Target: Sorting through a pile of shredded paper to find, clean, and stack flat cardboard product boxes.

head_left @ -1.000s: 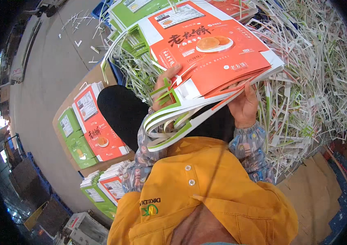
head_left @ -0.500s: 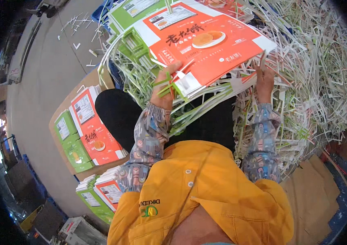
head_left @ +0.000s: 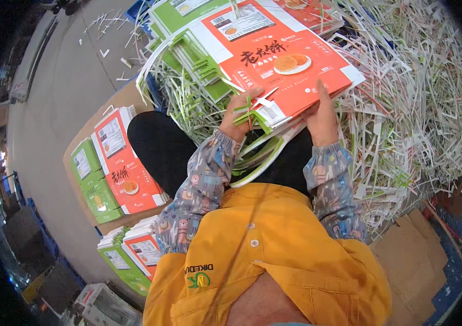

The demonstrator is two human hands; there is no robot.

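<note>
A stack of flat orange-red printed carton sheets (head_left: 296,81), showing round cakes on a white plate, lies tilted across the upper middle. My left hand (head_left: 237,115) grips its near left corner, with thin green and white paper strips (head_left: 252,111) caught about the fingers. On the near right edge, my right hand (head_left: 322,120) is closed round the sheets, thumb on top and the other fingers hidden underneath. Green printed sheets (head_left: 198,60) with ragged strip edges adjoin the orange stack on the left. Loose trim strips (head_left: 258,157) hang below the stack over my lap.
A large heap of shredded paper strips (head_left: 415,98) fills the right side. At left, stacked green and orange cartons (head_left: 125,163) rest on a brown board, with more stacks (head_left: 141,250) nearer me. Flattened brown cardboard (head_left: 410,261) lies at lower right, a white box (head_left: 103,307) at lower left.
My right hand has moved left and nearer, from beside the strips onto the sheets' edge, its thumb now on top. My left hand and the stack have shifted slightly right.
</note>
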